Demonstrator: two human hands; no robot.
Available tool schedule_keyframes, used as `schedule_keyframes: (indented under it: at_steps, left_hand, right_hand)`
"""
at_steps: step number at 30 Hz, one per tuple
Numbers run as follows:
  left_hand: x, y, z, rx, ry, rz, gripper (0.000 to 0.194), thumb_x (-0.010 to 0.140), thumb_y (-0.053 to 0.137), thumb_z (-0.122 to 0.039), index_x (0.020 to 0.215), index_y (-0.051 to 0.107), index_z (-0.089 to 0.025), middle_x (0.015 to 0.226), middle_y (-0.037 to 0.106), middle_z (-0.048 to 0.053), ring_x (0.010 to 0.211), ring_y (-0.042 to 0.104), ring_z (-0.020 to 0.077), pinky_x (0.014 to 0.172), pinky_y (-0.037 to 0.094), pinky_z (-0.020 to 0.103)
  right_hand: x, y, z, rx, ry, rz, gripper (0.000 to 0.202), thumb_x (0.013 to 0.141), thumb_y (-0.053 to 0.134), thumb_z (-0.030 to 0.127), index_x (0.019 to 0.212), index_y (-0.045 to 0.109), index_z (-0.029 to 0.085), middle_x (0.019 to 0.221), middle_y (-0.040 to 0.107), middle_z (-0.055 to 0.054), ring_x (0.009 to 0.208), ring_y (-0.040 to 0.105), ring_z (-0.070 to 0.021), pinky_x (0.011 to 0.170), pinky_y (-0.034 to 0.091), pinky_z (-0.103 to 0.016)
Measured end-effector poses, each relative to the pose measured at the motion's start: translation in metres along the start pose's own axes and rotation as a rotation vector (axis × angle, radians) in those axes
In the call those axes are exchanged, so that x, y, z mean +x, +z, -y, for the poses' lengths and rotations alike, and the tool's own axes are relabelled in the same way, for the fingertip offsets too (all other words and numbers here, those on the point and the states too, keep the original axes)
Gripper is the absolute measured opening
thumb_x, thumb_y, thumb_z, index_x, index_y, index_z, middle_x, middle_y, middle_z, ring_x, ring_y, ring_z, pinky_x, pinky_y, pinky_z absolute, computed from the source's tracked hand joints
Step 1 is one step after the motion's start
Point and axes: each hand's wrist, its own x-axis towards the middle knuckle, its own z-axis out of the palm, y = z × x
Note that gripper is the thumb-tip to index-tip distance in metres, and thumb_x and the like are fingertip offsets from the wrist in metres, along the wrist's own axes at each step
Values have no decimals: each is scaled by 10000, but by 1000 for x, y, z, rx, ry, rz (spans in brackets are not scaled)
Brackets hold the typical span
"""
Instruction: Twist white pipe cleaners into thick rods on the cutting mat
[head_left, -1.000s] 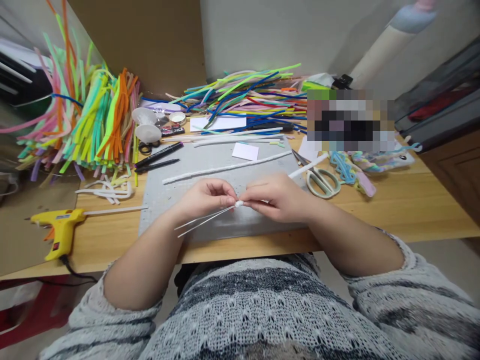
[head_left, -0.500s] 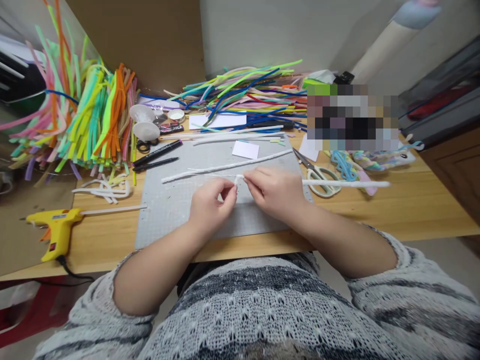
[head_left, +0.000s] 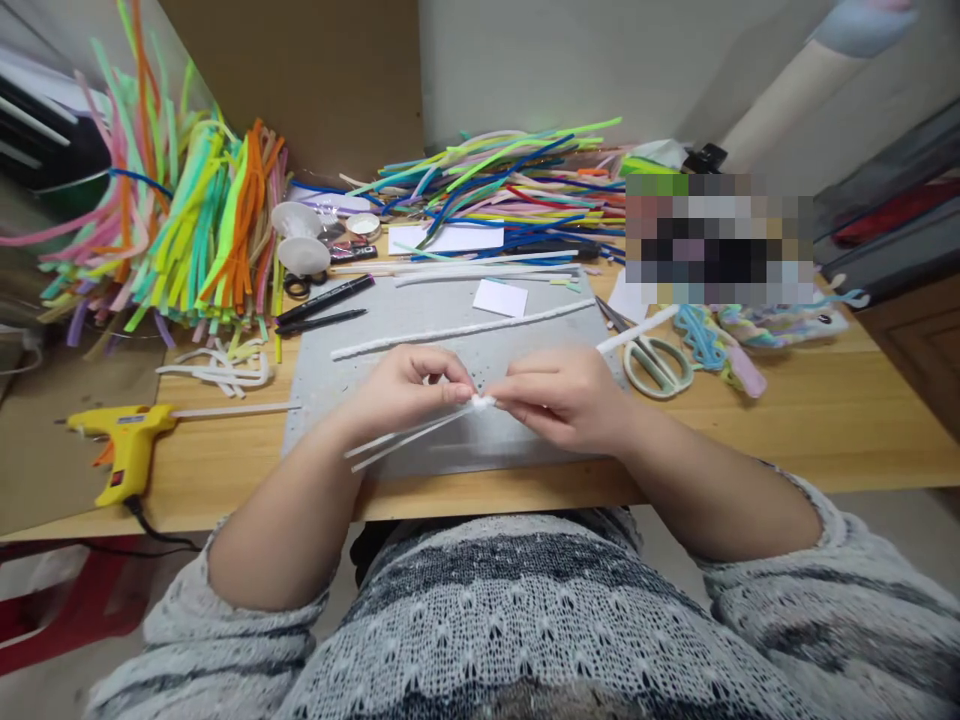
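Over the grey cutting mat (head_left: 555, 318), my left hand (head_left: 412, 388) and my right hand (head_left: 566, 400) pinch a white pipe cleaner (head_left: 637, 330) between them. Its tail sticks out past my right hand toward the scissors (head_left: 658, 368). A short white fuzzy bit shows between the fingertips. From there, two thin pale strands (head_left: 412, 440) slant down to the left below my left hand; I cannot make out how they join the pipe cleaner. Another white pipe cleaner (head_left: 465, 328) lies across the mat beyond my hands.
At the left lie a yellow glue gun (head_left: 131, 440), white offcuts (head_left: 225, 368) and black markers (head_left: 326, 302). Bundled coloured pipe cleaners (head_left: 202, 220) stand behind them, with more in a heap (head_left: 510, 190) at the back. A small white card (head_left: 500, 298) rests on the mat.
My hands have come slightly nearer to me. The thin strands have swung from pointing left to down-left, and the pipe cleaner's tail now tilts up to the right. The view has shifted slightly.
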Motion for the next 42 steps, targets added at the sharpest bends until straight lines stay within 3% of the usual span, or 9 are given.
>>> schedule_keyframes:
  at_steps: [6,11,15,21,25,30,34,38,42]
  left_hand:
    - [3,28,8,-46,-72,-320,218,736,627,-355,657,623,-152,542,549,-8,520,477,101,530,370,229]
    - [-2,41,14,576,73,-402,213,831,514,-298,706,634,-173,640,626,20,592,521,122,576,363,248]
    - [-3,34,15,870,129,-389,228,856,478,-295,760,657,-192,717,659,47,696,552,167,635,364,285]
    - [2,1,8,211,-35,7,140,724,653,-315,684,670,-182,721,654,36,709,569,155,695,433,285]
    - [0,0,6,-252,-175,121,223,638,721,-389,651,650,-178,688,618,36,672,552,147,675,451,292]
    - [0,16,8,-482,-189,53,272,630,727,-402,614,582,-174,564,516,-5,564,470,103,565,384,247]
    - [5,30,8,-511,-170,-221,238,649,708,-332,614,555,-153,498,480,-35,468,388,61,474,289,216]
    - [8,45,11,-535,-277,-489,251,612,732,-330,636,580,-132,497,499,-43,404,377,38,410,249,198]
    - [8,51,16,-507,-322,-569,269,601,744,-344,694,613,-128,599,595,-11,410,440,43,387,272,190]
  right_hand:
    - [-1,12,5,-165,336,-235,258,906,438,274,940,675,179,760,660,-28,687,556,-126,617,328,-251]
    - [1,19,7,-414,476,-32,246,891,435,278,880,667,195,755,656,-31,653,530,-141,548,202,-291]
    - [3,17,7,-505,412,166,213,875,444,230,807,639,177,724,635,-37,618,489,-137,542,150,-306]
    - [0,5,-2,-275,-12,206,242,895,419,230,854,656,203,702,616,-15,627,473,-118,566,232,-277]
    - [0,-3,-1,47,-45,74,263,912,409,260,887,662,192,647,587,1,605,486,-95,569,305,-238]
    - [-1,-2,5,193,165,-101,252,905,447,275,910,678,175,680,629,-12,612,525,-93,593,356,-230]
    - [-2,8,7,57,371,-175,250,901,454,279,930,686,190,761,672,-22,694,576,-115,611,345,-239]
    - [0,16,9,-253,473,-124,261,894,441,293,903,686,206,763,674,-19,666,564,-133,544,248,-265]
    - [2,20,11,-437,482,-30,259,892,423,289,879,669,209,757,665,-16,619,529,-134,521,165,-287]
